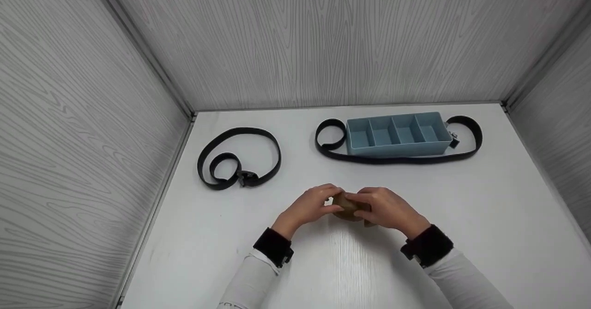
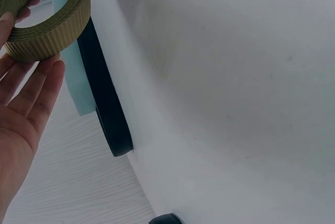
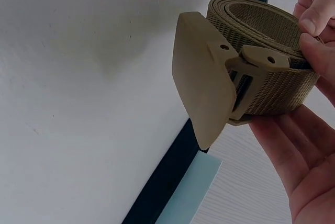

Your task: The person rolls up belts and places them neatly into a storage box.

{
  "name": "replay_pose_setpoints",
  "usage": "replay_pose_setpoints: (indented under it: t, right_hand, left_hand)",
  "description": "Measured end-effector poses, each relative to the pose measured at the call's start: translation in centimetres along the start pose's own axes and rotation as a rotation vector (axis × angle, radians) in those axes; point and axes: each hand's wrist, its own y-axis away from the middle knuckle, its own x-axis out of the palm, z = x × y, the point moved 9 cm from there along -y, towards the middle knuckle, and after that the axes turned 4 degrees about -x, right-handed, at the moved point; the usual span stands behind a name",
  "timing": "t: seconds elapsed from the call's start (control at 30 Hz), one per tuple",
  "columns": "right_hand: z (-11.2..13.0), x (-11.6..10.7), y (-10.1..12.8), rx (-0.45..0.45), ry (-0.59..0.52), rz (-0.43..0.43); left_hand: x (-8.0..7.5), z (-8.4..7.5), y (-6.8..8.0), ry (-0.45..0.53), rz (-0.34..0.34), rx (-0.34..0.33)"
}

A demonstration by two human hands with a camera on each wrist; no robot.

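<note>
Both hands hold a rolled-up tan webbing belt (image 1: pixel 344 209) above the front middle of the white table. My left hand (image 1: pixel 310 206) grips the coil's left side, fingers under the lower edge in the left wrist view, where the open ring of the coil (image 2: pixel 63 33) shows. From the right, my right hand (image 1: pixel 390 209) holds the other side, its thumb near the upper edge and its fingers beneath in the right wrist view. There the tan buckle (image 3: pixel 201 77) stands out from the roll, its flat plate facing away from the hand. The head view mostly hides the buckle behind the right fingers.
A black belt (image 1: pixel 274 161) lies loosely looped at the back left of the table (image 1: pixel 194 249). Toward the back right stands a blue tray (image 1: pixel 392 150) with several compartments, and a second black belt (image 1: pixel 478 138) passes along its front. Panelled walls enclose the back and sides.
</note>
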Motion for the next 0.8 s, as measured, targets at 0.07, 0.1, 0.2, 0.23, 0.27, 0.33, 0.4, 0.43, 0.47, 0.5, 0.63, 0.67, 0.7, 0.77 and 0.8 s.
replay_pose_setpoints:
  t: [0.07, 0.1, 0.2, 0.23, 0.27, 0.33, 0.4, 0.43, 0.47, 0.5, 0.63, 0.67, 0.7, 0.77, 0.8]
  right_hand:
    - [-0.2, -0.1, 0.1, 0.001, -0.008, -0.008]
    - [-0.2, -0.2, 0.2, -0.001, -0.012, -0.013]
    - [-0.7, -0.5, 0.5, 0.01, -0.018, -0.024]
    - [-0.9, -0.7, 0.6, 0.017, -0.018, -0.027]
    - [-1.1, -0.8, 0.8, 0.028, -0.017, -0.029]
    - [-1.6, -1.1, 1.0, 0.047, -0.015, -0.038]
    - [-2.0, -1.4, 1.2, 0.066, -0.013, -0.051]
    - [-2.2, -1.6, 1.2, 0.075, -0.013, -0.057]
    - [-2.4, -1.8, 1.3, 0.084, -0.011, -0.06]
    - [-2.5, -1.9, 1.4, 0.09, -0.01, -0.064]
    - [-3.1, -2.2, 1.5, 0.114, 0.0, -0.062]
    - [-3.2, -2.2, 1.6, 0.121, 0.0, -0.057]
    - [-3.4, -2.2, 1.6, 0.13, -0.001, -0.052]
    - [-3.6, -2.2, 1.7, 0.144, -0.003, -0.04]
    - [-3.7, -2.1, 1.8, 0.152, -0.002, -0.035]
  left_hand:
    - [0.1, 0.0, -0.3, -0.026, 0.011, -0.018]
    - [0.1, 0.0, -0.5, -0.034, 0.016, -0.027]
    - [0.2, -0.2, -1.2, -0.04, 0.036, -0.058]
    - [0.2, -0.2, -1.4, -0.025, 0.04, -0.072]
    - [0.1, -0.2, -1.7, -0.007, 0.042, -0.085]
    - [-0.1, -0.1, -2.4, 0.009, 0.035, -0.115]
    - [-0.3, 0.2, -3.3, -0.007, 0.018, -0.147]
    - [-0.4, 0.3, -3.8, -0.039, 0.006, -0.162]
    - [-0.4, 0.5, -4.4, -0.092, -0.004, -0.172]
    - [-0.5, 0.6, -5.0, -0.157, -0.013, -0.179]
    - [-0.3, 1.0, -7.4, -0.428, -0.023, -0.198]
    - [-0.1, 1.2, -8.0, -0.479, -0.019, -0.206]
    - [0.0, 1.3, -8.5, -0.519, -0.013, -0.215]
    - [0.2, 1.6, -9.5, -0.565, 0.002, -0.243]
    - [0.4, 1.7, -9.9, -0.584, 0.013, -0.257]
